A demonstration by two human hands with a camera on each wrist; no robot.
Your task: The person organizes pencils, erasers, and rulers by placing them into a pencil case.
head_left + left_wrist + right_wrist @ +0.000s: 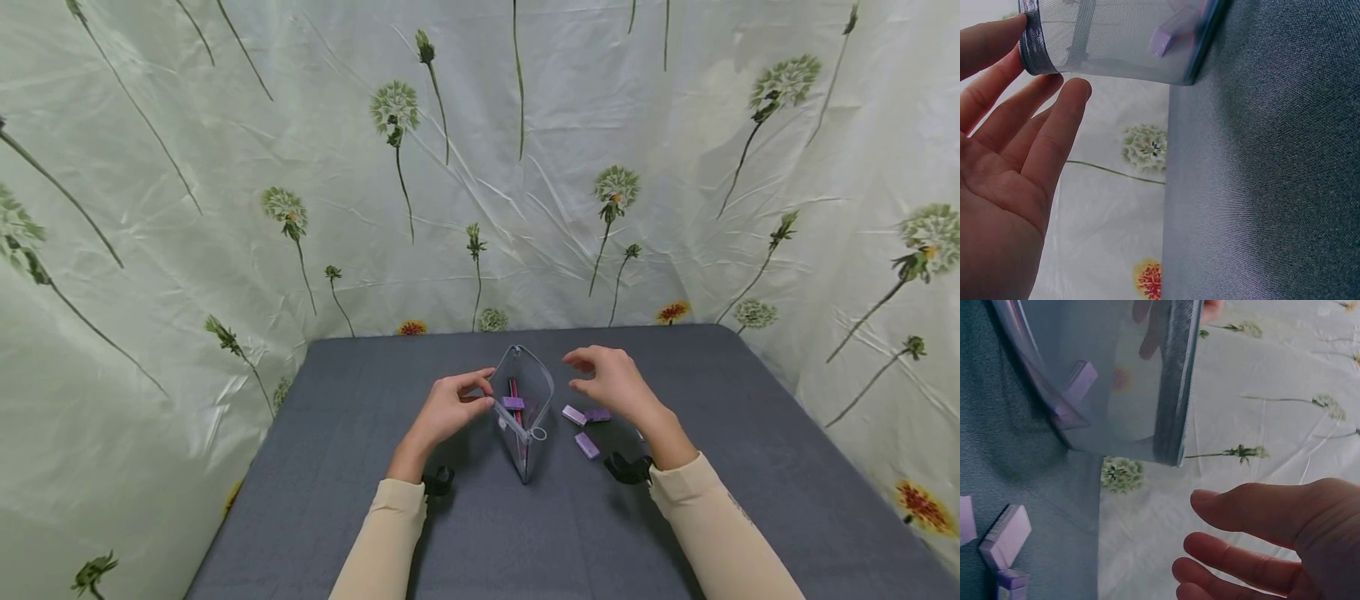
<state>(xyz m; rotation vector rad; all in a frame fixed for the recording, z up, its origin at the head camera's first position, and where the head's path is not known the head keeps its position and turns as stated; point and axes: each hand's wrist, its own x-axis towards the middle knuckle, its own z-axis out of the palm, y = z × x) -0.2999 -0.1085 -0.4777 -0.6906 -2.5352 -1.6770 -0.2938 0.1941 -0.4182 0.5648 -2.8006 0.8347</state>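
Note:
A clear mesh zipper pouch (525,450) stands open on the grey table (360,517). Inside it lie a purple block (513,402) and a red pen (515,388). My left hand (450,408) is at the pouch's left side. In the left wrist view its straight fingers (1054,125) touch the pouch (1116,37) at the rim. My right hand (611,383) hovers just right of the pouch with loosely bent fingers and holds nothing. Three loose purple blocks (573,415) (597,414) (587,445) lie under and beside it.
A wrinkled flower-print sheet (525,167) walls the table at the back and sides. The right wrist view shows the pouch (1129,375) with a block (1082,381) inside, and loose blocks (1007,534) on the cloth.

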